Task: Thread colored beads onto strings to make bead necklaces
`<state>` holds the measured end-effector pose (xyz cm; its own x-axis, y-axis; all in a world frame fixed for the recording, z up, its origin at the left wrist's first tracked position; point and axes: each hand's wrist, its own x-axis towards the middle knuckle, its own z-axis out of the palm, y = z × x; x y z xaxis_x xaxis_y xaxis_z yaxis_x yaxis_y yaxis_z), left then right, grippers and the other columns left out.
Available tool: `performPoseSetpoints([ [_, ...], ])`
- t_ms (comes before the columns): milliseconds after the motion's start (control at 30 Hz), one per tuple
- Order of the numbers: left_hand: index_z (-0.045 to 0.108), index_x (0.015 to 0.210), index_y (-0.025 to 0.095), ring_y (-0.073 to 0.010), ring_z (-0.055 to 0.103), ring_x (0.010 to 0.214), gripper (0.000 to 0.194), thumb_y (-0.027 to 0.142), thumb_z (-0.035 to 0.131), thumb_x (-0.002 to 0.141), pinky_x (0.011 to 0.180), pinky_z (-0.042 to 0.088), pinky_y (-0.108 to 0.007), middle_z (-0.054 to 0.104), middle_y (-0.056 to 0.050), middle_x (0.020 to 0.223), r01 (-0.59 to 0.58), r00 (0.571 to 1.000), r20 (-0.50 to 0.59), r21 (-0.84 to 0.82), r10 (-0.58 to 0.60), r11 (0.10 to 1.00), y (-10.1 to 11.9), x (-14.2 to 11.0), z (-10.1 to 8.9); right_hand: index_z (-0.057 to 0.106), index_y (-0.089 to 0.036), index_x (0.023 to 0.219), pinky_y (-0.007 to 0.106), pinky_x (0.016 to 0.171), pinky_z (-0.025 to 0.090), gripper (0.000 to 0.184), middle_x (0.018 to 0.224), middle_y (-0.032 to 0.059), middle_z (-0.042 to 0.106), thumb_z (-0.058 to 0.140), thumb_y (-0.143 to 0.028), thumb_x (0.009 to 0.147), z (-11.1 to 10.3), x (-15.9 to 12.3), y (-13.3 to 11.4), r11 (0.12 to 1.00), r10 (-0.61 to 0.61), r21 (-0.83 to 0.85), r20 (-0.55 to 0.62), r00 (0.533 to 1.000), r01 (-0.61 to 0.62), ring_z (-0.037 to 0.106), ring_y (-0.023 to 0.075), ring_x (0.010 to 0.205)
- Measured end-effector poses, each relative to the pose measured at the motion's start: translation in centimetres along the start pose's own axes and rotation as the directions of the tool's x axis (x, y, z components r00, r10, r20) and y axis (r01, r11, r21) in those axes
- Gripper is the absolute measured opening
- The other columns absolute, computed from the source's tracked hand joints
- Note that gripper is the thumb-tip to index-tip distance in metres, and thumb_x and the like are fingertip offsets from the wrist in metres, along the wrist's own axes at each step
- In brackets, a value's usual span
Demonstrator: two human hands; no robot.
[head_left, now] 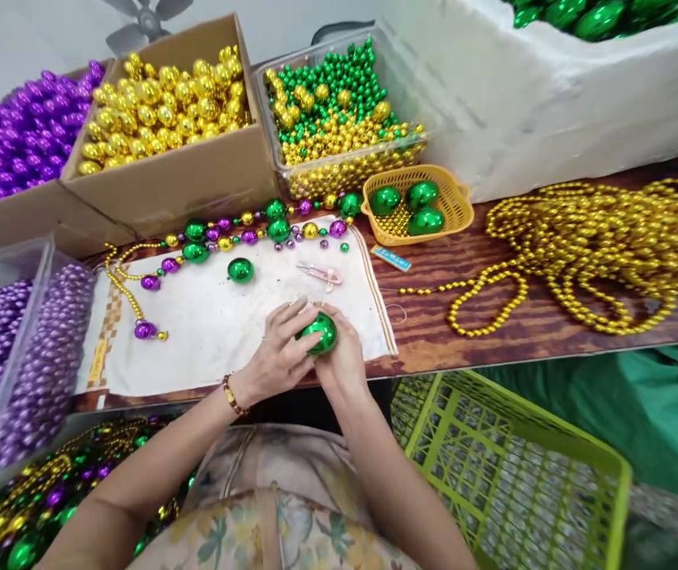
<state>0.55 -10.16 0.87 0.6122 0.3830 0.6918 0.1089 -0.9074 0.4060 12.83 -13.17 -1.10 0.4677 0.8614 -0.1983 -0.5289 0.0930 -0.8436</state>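
Both my hands hold one large shiny green ball (322, 336) over the front part of a white cloth (190, 348). My left hand (283, 344) curls over its left side, fingers across the top. Around the right and underside wraps my right hand (344, 348). Beyond them on the cloth lie small pink-handled scissors or snips (322, 274). A green half-ball or ball with a dark opening (241, 271) rests to the left. Strung beads in green, purple and gold (249, 236) run along the cloth's back edge, with a few loose small beads close by.
Behind stand a box of gold balls (166, 103), purple balls (24, 134) and a clear bin of green and gold beads (333, 119). To the right are a yellow basket (461, 207), a blue-labelled strip (392, 258) and piled gold bead strands (612, 245). A green crate (612, 475) sits below.
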Motion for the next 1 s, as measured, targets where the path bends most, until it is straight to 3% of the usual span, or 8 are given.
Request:
performPoseSetpoints([
  [67, 0.04, 0.145, 0.029, -0.0335, 0.039, 0.147, 0.065, 0.023, 0.069, 0.087, 0.113, 0.04, -0.06, 0.052, -0.015, 0.145, 0.118, 0.991, -0.045, -0.083, -0.122, 0.99, 1.3, -1.6, 0.5, 0.064, -0.018, 0.087, 0.026, 0.064, 0.055, 0.029, 0.077, 0.0016, 0.067, 0.072, -0.045, 0.079, 0.9, 0.0, 0.2, 1.0, 0.009, 0.002, -0.052, 0.999, -0.009, 0.065, 0.0141, 0.069],
  [133, 0.038, 0.146, 0.027, -0.0326, 0.043, 0.144, 0.066, 0.034, 0.07, 0.088, 0.114, 0.04, -0.058, 0.05, -0.016, 0.146, 0.276, 0.944, -0.125, -0.204, -0.304, 0.939, 2.7, -2.2, 0.5, 0.063, -0.018, 0.09, 0.026, 0.066, 0.055, 0.029, 0.077, 0.0, 0.066, 0.071, -0.043, 0.078, 1.7, -0.7, 0.2, 1.0, -0.004, 0.002, -0.122, 0.993, 0.004, 0.065, 0.0131, 0.069],
  [233, 0.046, 0.14, 0.026, -0.0274, 0.053, 0.132, 0.055, 0.036, 0.068, 0.091, 0.104, 0.05, -0.047, 0.053, -0.015, 0.14, 0.448, 0.828, -0.248, -0.248, -0.503, 0.859, 4.4, -2.0, -0.2, 0.061, -0.019, 0.095, 0.028, 0.07, 0.057, 0.026, 0.076, -0.0007, 0.065, 0.068, -0.041, 0.083, 2.6, -2.3, -0.3, 0.994, -0.106, -0.02, -0.164, 0.981, 0.104, 0.067, 0.0142, 0.069],
  [300, 0.052, 0.135, 0.025, -0.0256, 0.056, 0.124, 0.051, 0.039, 0.071, 0.089, 0.093, 0.054, -0.039, 0.056, -0.013, 0.133, 0.498, 0.802, -0.263, -0.201, -0.536, 0.844, 4.9, -1.6, -0.8, 0.06, -0.019, 0.097, 0.03, 0.072, 0.057, 0.022, 0.075, -0.0009, 0.065, 0.064, -0.04, 0.088, 3.1, -3.1, -0.7, 0.98, -0.199, -0.046, -0.146, 0.969, 0.195, 0.071, 0.0161, 0.071],
  [433, 0.053, 0.135, 0.025, -0.0246, 0.059, 0.114, 0.055, 0.042, 0.073, 0.087, 0.091, 0.055, -0.038, 0.059, -0.011, 0.123, 0.475, 0.835, -0.245, -0.134, -0.493, 0.87, 4.8, -1.5, -1.7, 0.058, -0.02, 0.099, 0.033, 0.076, 0.059, 0.016, 0.079, -0.0003, 0.065, 0.059, -0.035, 0.094, 3.4, -3.8, -0.7, 0.922, -0.366, -0.172, -0.091, 0.926, 0.347, 0.074, 0.0175, 0.077],
  [567, 0.05, 0.141, 0.027, -0.0248, 0.058, 0.117, 0.055, 0.039, 0.069, 0.091, 0.097, 0.054, -0.042, 0.058, -0.012, 0.125, 0.417, 0.869, -0.264, -0.064, -0.418, 0.907, 4.4, -1.9, -1.8, 0.058, -0.02, 0.101, 0.034, 0.078, 0.06, 0.014, 0.094, 0.0031, 0.066, 0.055, -0.034, 0.097, 3.3, -3.7, -0.1, 0.877, -0.435, -0.26, -0.075, 0.897, 0.404, 0.074, 0.0159, 0.079],
  [833, 0.056, 0.137, 0.029, -0.0244, 0.059, 0.12, 0.046, 0.035, 0.067, 0.093, 0.1, 0.054, -0.044, 0.059, -0.011, 0.13, 0.381, 0.882, -0.28, -0.054, -0.38, 0.923, 3.8, -2.3, -1.3, 0.06, -0.021, 0.103, 0.033, 0.079, 0.059, 0.016, 0.098, 0.0043, 0.067, 0.054, -0.035, 0.099, 3.5, -3.5, 0.6, 0.86, -0.457, -0.281, -0.056, 0.887, 0.426, 0.073, 0.0156, 0.083],
  [1000, 0.06, 0.135, 0.03, -0.0238, 0.058, 0.122, 0.044, 0.033, 0.069, 0.092, 0.101, 0.054, -0.044, 0.059, -0.01, 0.132, 0.373, 0.877, -0.289, -0.094, -0.383, 0.923, 2.6, -2.6, -2.6, 0.066, -0.019, 0.1, 0.03, 0.072, 0.059, 0.015, 0.092, 0.0034, 0.071, 0.061, -0.032, 0.095, 2.2, -3.1, 0.1, 0.872, -0.447, -0.254, -0.064, 0.892, 0.418, 0.073, 0.0157, 0.078],
])
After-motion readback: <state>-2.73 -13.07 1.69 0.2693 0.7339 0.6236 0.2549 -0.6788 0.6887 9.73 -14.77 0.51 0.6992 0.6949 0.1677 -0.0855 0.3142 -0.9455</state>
